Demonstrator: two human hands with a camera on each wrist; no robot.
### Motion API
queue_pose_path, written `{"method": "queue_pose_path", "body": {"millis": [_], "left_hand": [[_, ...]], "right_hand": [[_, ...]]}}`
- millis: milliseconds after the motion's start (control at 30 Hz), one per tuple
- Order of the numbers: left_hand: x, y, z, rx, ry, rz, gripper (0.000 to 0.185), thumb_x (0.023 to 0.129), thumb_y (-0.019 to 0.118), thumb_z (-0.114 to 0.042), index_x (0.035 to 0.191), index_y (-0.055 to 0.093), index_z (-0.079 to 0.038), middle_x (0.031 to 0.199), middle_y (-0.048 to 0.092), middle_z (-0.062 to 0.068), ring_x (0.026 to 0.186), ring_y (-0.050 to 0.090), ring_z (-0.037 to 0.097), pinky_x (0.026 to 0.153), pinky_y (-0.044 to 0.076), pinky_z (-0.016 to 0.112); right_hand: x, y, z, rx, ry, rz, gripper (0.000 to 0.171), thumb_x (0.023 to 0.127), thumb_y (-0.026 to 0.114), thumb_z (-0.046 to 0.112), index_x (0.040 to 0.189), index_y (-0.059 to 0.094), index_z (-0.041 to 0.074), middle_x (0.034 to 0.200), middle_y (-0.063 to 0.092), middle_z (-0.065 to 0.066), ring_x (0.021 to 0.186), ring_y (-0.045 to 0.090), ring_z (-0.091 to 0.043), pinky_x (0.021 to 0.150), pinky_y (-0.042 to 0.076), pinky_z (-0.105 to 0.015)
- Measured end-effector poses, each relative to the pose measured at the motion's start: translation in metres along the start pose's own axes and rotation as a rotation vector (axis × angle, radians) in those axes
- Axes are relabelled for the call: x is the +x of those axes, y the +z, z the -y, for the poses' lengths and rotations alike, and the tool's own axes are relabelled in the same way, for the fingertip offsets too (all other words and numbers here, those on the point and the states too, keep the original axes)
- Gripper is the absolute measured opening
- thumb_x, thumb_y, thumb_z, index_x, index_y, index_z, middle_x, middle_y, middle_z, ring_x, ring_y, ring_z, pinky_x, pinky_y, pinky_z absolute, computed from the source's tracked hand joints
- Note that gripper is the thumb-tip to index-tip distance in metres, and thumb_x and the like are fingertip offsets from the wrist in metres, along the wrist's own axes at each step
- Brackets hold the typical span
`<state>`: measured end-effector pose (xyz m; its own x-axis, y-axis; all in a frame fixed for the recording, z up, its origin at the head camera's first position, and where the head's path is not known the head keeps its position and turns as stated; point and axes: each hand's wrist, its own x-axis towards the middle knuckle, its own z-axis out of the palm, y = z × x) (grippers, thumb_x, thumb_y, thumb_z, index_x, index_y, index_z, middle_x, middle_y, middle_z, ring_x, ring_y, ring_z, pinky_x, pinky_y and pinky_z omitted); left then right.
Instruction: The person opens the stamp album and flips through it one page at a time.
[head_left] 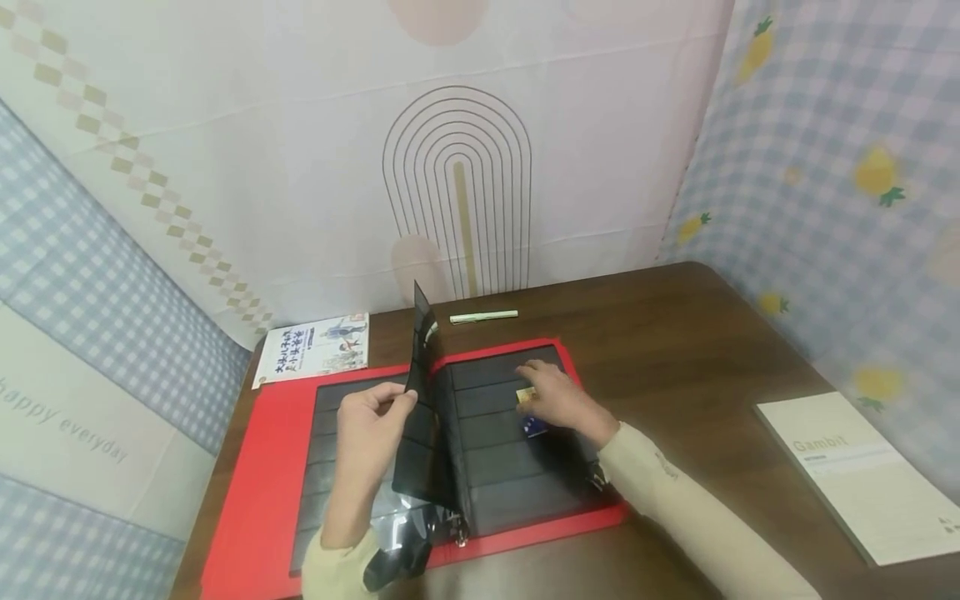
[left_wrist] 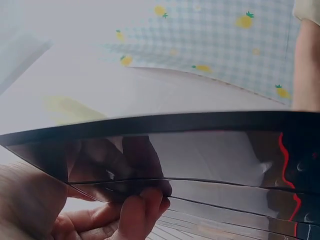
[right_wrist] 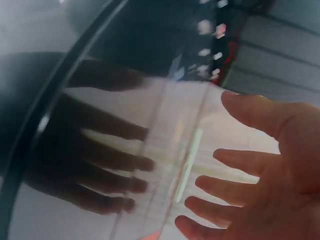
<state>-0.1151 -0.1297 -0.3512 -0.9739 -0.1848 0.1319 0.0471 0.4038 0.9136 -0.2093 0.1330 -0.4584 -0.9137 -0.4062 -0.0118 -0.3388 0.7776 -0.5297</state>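
Note:
A red binder lies open on the brown table, filled with black pocket pages. My left hand pinches one black page by its edge and holds it upright above the spine. In the left wrist view my fingers curl round the glossy page. My right hand rests flat, fingers straight, on the right-hand page. Beside it lie a small gold card and a blue card. In the right wrist view the spread right hand hovers close to the shiny sheet, which mirrors it.
A pale green pen lies behind the binder. A picture booklet sits at the back left, and a white book marked Gambit at the right edge of the table. Patterned cloth walls close in on three sides.

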Motion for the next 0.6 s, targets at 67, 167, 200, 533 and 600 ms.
{"method": "queue_pose_path", "body": {"millis": [67,167,200,533,600], "left_hand": [[0.0,-0.002,0.0,0.0,-0.002,0.0,0.013,0.091,0.066,-0.003,0.09,0.077,0.005,0.07,0.066,0.006,0.066,0.049,0.016,0.056,0.038,0.025],[0.0,-0.002,0.001,-0.001,-0.003,0.0,0.014,0.092,0.066,-0.003,0.091,0.077,0.004,0.07,0.067,0.006,0.067,0.049,0.017,0.056,0.038,0.026],[0.0,-0.002,0.002,-0.002,-0.002,-0.001,0.014,0.092,0.066,-0.003,0.091,0.077,0.004,0.071,0.067,0.006,0.067,0.05,0.017,0.057,0.038,0.026],[0.0,-0.008,0.0,0.03,0.034,-0.027,0.015,0.093,0.065,-0.002,0.096,0.079,0.002,0.081,0.073,0.012,0.071,0.053,0.019,0.06,0.04,0.026],[0.0,-0.008,0.0,0.026,0.026,-0.021,0.015,0.093,0.065,-0.003,0.096,0.079,0.002,0.083,0.073,0.012,0.072,0.054,0.019,0.061,0.04,0.026]], "right_hand": [[0.002,0.002,-0.008,-0.063,0.027,0.025,0.065,0.089,0.077,0.02,0.143,0.051,-0.007,0.15,0.041,-0.031,0.138,0.038,-0.048,0.11,0.034,-0.062],[0.003,0.005,-0.018,-0.101,0.076,0.065,0.068,0.091,0.075,0.023,0.145,0.048,-0.007,0.154,0.034,-0.033,0.143,0.03,-0.049,0.112,0.029,-0.065],[0.004,0.006,-0.021,-0.106,0.09,0.079,0.068,0.092,0.074,0.024,0.146,0.047,-0.007,0.155,0.032,-0.033,0.144,0.029,-0.049,0.112,0.029,-0.065],[0.009,0.003,-0.025,-0.119,0.115,0.145,0.068,0.092,0.076,0.026,0.145,0.048,-0.007,0.155,0.031,-0.034,0.144,0.027,-0.05,0.114,0.028,-0.062],[0.009,0.003,-0.025,-0.115,0.12,0.142,0.067,0.092,0.076,0.025,0.144,0.049,-0.007,0.155,0.032,-0.033,0.144,0.027,-0.05,0.113,0.029,-0.062]]}}
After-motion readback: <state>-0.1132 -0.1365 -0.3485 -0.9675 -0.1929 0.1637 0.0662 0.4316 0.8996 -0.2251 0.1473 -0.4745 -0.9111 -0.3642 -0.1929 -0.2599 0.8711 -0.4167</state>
